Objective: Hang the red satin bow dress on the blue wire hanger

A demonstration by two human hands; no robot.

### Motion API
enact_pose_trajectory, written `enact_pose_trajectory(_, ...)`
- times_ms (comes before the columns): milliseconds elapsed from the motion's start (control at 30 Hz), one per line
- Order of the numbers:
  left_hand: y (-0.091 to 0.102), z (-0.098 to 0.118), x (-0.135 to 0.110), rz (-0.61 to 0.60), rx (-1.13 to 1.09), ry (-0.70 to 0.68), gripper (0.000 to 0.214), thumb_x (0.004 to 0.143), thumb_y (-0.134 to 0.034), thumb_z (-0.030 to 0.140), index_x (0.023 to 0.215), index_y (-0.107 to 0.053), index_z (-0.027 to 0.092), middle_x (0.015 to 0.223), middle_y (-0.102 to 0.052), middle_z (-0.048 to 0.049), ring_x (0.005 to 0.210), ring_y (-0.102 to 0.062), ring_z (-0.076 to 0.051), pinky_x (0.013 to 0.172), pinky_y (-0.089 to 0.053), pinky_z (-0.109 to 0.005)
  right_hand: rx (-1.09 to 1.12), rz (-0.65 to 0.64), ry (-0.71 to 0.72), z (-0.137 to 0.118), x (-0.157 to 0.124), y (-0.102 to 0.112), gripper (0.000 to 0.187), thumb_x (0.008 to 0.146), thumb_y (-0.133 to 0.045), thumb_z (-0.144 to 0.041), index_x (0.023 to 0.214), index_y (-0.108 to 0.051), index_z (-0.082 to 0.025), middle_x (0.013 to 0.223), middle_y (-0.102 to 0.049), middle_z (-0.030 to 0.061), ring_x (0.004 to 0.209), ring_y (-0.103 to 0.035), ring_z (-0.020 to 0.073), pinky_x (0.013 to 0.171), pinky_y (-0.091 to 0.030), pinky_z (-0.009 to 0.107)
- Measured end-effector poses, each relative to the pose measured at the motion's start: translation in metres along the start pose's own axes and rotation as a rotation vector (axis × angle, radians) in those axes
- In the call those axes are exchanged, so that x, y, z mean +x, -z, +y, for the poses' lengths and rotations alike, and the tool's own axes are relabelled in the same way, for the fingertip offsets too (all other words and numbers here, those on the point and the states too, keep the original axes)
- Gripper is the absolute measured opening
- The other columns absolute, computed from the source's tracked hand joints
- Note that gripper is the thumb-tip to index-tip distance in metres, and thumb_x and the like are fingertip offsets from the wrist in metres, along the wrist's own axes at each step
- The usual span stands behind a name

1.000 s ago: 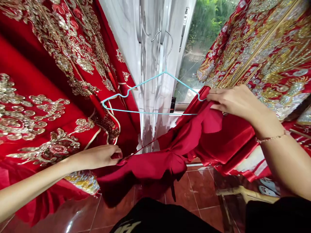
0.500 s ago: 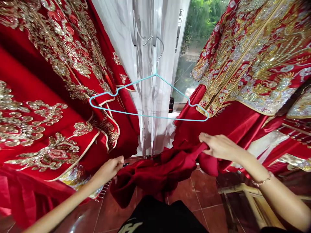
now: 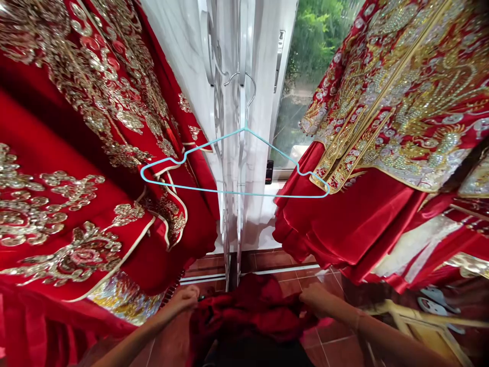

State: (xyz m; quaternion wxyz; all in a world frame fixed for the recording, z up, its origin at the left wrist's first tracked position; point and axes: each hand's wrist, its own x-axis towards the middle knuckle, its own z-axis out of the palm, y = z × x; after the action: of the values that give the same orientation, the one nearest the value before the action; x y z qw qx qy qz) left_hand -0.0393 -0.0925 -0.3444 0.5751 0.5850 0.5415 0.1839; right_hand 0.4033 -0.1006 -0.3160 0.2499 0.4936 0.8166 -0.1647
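Observation:
A dark red cloth garment (image 3: 260, 311) is stretched between my hands, low in front of my body. My left hand (image 3: 188, 298) is closed on its left end, where a small dark piece shows by the fingers. At the other end my right hand (image 3: 315, 300) grips the fabric with curled fingers. What kind of garment it is cannot be made out from the bunched folds. Above it, apart from both hands, a light blue wire hanger (image 3: 244, 130) hangs bare by its metal hook from a white stand.
Red gowns with gold embroidery (image 3: 87, 173) hang on the left. A beaded red jacket (image 3: 389, 112) and satin skirt (image 3: 355, 219) hang on the right. A phone (image 3: 269, 172) leans by the window. Bamboo furniture (image 3: 416, 331) and slippers (image 3: 435, 303) are at lower right.
Both hands have come down and closer to my body with the red garment, and the right hand has moved slightly inward. More of the floor behind it shows. The hanger stays on the stand.

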Motion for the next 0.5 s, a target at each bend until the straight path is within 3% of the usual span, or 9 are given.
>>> enact_pose_trajectory(100,0.007,0.009,0.002,-0.094,0.029,-0.060,0.049,0.057,-0.070,0.054,0.054,-0.036,0.019,0.086,-0.050,-0.0038,0.083,-0.043,-0.018,0.082,-0.045,-0.031,-0.016,0.065,-0.017,0.006,0.013,0.000,0.040,0.058,-0.073,-0.002,0.095,-0.076,-0.018,0.098,-0.076,0.0131,0.090,-0.070,0.0290,0.079,-0.051,0.036)
enact_pose_trajectory(200,0.022,0.015,-0.009,-0.167,0.067,-0.086,0.038,0.059,-0.066,0.046,0.058,-0.039,0.019,0.081,-0.053,-0.0026,0.081,-0.046,-0.018,0.083,-0.047,-0.032,0.014,0.167,-0.029,0.019,0.018,0.014,0.046,0.072,-0.063,-0.006,0.115,-0.071,-0.020,0.117,-0.072,0.0146,0.102,-0.070,0.0290,0.085,-0.051,0.037)
enact_pose_trajectory(300,0.044,0.017,-0.027,-0.086,0.111,-0.041,0.028,0.067,-0.060,0.045,0.074,-0.059,0.019,0.089,-0.065,-0.0057,0.092,-0.057,-0.024,0.092,-0.049,-0.036,0.083,0.270,-0.044,0.031,0.009,0.034,0.037,0.078,-0.056,-0.011,0.110,-0.070,-0.023,0.120,-0.071,0.0103,0.111,-0.067,0.0277,0.090,-0.050,0.036)
enact_pose_trajectory(400,0.060,0.021,-0.044,0.010,0.191,0.037,0.046,0.067,-0.062,0.045,0.104,-0.070,0.019,0.115,-0.071,-0.0086,0.113,-0.061,-0.030,0.103,-0.047,-0.037,0.178,0.355,-0.074,0.038,-0.009,0.052,0.037,0.078,-0.053,-0.010,0.109,-0.068,-0.023,0.129,-0.068,0.0100,0.120,-0.063,0.0267,0.096,-0.048,0.036)
enact_pose_trajectory(500,0.061,0.036,-0.050,0.089,0.254,-0.005,0.040,0.065,-0.065,0.044,0.095,-0.073,0.019,0.103,-0.074,-0.0072,0.104,-0.065,-0.030,0.097,-0.051,-0.035,0.273,0.345,-0.036,0.041,-0.020,0.058,0.037,0.077,-0.061,-0.016,0.113,-0.065,-0.021,0.126,-0.067,0.0118,0.113,-0.064,0.0251,0.091,-0.048,0.033)
